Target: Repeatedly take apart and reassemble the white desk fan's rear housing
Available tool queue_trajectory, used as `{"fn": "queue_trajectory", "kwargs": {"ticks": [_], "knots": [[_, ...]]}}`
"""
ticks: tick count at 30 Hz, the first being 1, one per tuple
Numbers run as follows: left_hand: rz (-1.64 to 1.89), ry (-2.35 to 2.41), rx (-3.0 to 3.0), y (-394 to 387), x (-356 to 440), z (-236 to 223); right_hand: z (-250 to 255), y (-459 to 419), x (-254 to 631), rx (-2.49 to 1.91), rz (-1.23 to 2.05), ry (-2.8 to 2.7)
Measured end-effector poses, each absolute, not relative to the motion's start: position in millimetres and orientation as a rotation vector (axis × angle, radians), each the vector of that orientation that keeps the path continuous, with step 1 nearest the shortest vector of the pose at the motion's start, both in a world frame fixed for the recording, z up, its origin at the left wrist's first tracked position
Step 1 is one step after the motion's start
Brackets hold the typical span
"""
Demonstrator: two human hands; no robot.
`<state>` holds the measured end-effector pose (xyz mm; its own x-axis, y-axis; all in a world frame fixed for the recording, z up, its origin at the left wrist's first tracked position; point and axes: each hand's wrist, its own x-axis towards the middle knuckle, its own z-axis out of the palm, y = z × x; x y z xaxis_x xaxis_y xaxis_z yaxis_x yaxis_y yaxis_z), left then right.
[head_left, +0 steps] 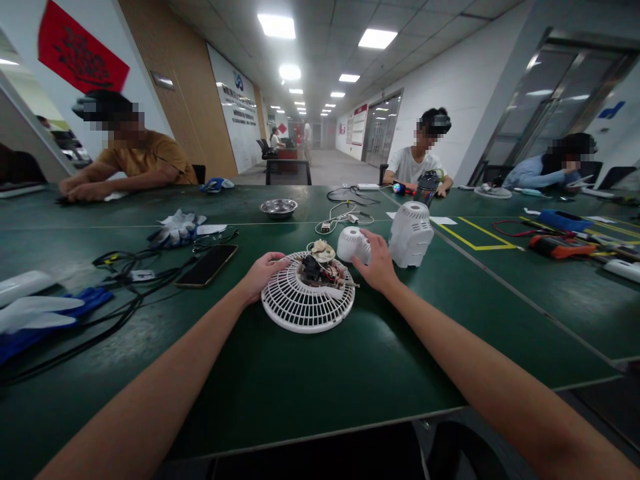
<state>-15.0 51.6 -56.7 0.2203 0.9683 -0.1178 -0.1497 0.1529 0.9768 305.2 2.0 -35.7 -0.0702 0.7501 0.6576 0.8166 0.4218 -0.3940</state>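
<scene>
The left hand (265,275), partly curled, grips a white fan grille (305,315) by its rim on the green surface (310,377); the right hand (379,268), half-curled, holds a white vented cover (348,245) near a taller white housing (411,237).

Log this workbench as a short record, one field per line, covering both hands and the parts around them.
Left hand: at the left rim of the round white grille
Right hand: fingers on the small white cover
On the grille: exposed wired parts, dark, with some red wires
Beside the right hand: upright white housing with vent slots on top
Left of the grille: dark phone, lying flat
Beyond the grille: metal bowl
Surface: green table
</scene>
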Motion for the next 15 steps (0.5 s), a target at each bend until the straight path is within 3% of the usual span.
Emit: {"fn": "queue_trajectory", "kwargs": {"ticks": [8, 15], "knots": [[1.047, 1.036, 1.27, 45.9, -13.4, -57.3, -57.1, 33.7, 326.2, -1.644, 0.028, -1.785], [1.035, 1.143, 1.479, 47.7, -12.7, -59.4, -57.2, 33.8, 326.6, -1.573, 0.217, -1.757]]}}
